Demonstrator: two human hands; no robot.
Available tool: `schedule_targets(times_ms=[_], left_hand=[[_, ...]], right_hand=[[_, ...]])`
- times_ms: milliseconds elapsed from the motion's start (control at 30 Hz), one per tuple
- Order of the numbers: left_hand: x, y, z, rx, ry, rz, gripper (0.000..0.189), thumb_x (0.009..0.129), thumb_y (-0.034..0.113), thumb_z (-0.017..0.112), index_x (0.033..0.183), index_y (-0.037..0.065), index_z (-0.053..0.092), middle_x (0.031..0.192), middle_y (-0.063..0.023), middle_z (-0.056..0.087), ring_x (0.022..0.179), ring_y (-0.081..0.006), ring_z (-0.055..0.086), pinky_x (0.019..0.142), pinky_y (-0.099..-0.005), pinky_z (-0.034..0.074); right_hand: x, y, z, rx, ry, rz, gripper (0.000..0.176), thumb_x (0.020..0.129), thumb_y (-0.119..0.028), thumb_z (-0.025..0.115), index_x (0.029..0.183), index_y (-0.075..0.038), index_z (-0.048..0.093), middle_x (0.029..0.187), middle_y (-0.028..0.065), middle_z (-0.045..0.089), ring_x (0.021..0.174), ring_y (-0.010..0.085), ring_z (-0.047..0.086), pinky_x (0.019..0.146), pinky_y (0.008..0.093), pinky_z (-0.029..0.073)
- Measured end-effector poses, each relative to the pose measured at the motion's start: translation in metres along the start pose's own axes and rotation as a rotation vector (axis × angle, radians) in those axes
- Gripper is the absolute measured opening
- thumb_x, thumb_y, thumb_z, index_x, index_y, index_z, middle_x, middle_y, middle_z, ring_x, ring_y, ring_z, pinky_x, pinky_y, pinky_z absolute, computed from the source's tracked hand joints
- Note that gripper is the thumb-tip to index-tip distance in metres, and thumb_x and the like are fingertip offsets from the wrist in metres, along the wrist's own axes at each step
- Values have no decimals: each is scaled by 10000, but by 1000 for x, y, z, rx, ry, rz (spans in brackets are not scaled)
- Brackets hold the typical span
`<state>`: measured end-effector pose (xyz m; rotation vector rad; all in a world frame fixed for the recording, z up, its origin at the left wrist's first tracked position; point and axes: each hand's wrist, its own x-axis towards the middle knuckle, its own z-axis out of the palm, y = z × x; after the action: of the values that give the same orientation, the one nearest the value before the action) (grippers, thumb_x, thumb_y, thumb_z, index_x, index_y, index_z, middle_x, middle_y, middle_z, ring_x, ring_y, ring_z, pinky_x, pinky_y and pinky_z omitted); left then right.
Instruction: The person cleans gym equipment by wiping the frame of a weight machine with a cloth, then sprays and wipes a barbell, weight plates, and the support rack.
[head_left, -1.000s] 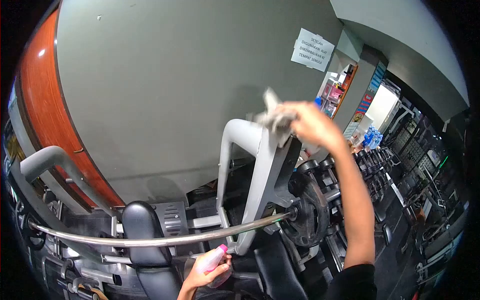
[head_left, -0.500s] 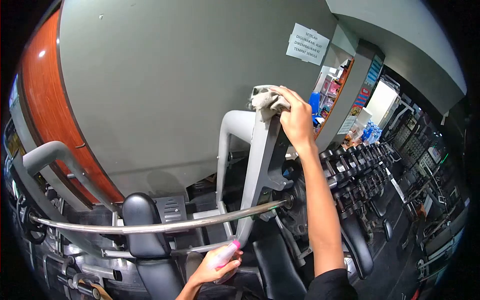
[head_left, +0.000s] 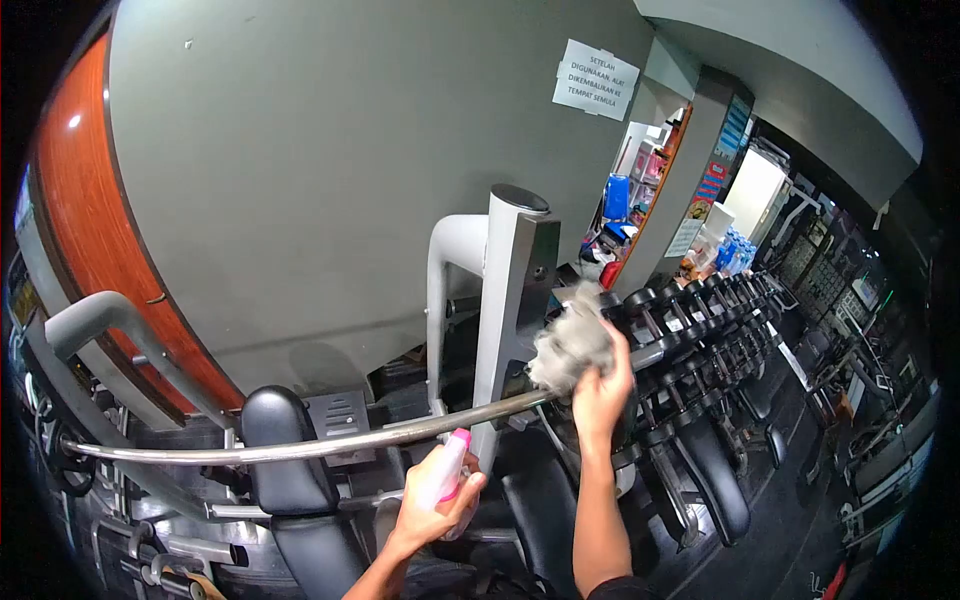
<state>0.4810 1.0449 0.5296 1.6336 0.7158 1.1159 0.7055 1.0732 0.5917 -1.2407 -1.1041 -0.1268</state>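
Observation:
My right hand point(head_left: 603, 385) grips a grey cloth point(head_left: 572, 342) and presses it against the side of the grey upright post point(head_left: 508, 300) of a weight machine, just above where the steel barbell point(head_left: 300, 447) meets it. My left hand point(head_left: 432, 508) holds a spray bottle with a pink cap point(head_left: 445, 470) below the bar, its nozzle pointing up toward the post. The weight plate on the bar's end is mostly hidden behind my right hand and the cloth.
A black padded headrest point(head_left: 278, 440) sits under the bar at left. A grey curved frame arm point(head_left: 100, 320) rises at far left. A dumbbell rack point(head_left: 700, 310) runs along the right. A grey wall with a paper notice point(head_left: 595, 78) stands behind.
My right hand has slid the cloth from the top of the post down to near the bar. My left hand has lifted the spray bottle slightly.

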Motion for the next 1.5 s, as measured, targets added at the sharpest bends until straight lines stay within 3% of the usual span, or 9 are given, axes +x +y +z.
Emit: schedule_targets(times_ms=[167,400,733,800,1033,1100,1167,1367,1500], left_hand=[[14,-3,14,117,-38,139,183,836,58,648,968,-9,540,740,-52,564,577,-82,553,535,-243,466],[11,-40,31,39,-37,-41,206,835,76,659,986,-2,543,719,-36,558,582,-90,556,522,-254,456],[30,-1,33,133,58,166,259,811,43,657,1032,10,526,745,-66,556,583,-145,546,553,-285,463],[33,10,33,160,113,199,127,816,57,673,845,16,556,681,-46,542,594,-89,524,548,-250,433],[37,20,34,148,130,204,98,813,60,659,844,19,575,613,-26,538,551,-64,502,516,-229,419],[35,14,35,80,122,243,95,815,63,657,860,18,586,625,-24,556,541,-58,503,506,-220,414],[31,9,34,79,96,237,96,815,57,657,867,17,587,636,-23,563,546,-56,505,507,-218,414],[14,-1,33,54,50,150,99,818,27,649,899,12,595,681,-16,582,558,-53,513,514,-220,424],[10,-8,25,6,-14,65,154,800,46,660,927,3,585,724,-54,601,605,-107,566,560,-252,462]], right_hand=[[-68,13,-51,319,257,171,395,832,-153,554,1190,2,489,1143,112,552,1087,204,520,975,357,389],[-109,29,-98,338,326,343,369,822,6,465,1190,-2,482,1165,109,540,1080,212,534,955,348,424],[-131,33,-105,373,382,411,391,796,33,421,1180,-1,487,1169,124,542,1096,234,539,971,374,434],[-131,36,-104,385,380,415,413,777,42,411,1180,7,494,1170,131,545,1102,237,538,976,375,428],[-112,37,-76,234,264,265,422,843,68,385,1253,29,473,1262,168,519,1167,268,514,1006,378,406],[-89,23,-59,227,283,217,571,673,113,330,1211,46,511,1242,166,535,1183,267,494,1056,381,327],[-59,8,-37,211,300,144,572,666,113,342,1207,41,516,1229,161,542,1181,272,493,1059,398,321],[45,-16,36,-139,179,-365,670,653,160,400,1306,20,452,1310,212,492,1292,341,399,1101,410,278],[57,-5,92,-330,6,-440,713,694,150,442,1380,-33,381,1415,256,337,1290,400,362,1041,400,384]])
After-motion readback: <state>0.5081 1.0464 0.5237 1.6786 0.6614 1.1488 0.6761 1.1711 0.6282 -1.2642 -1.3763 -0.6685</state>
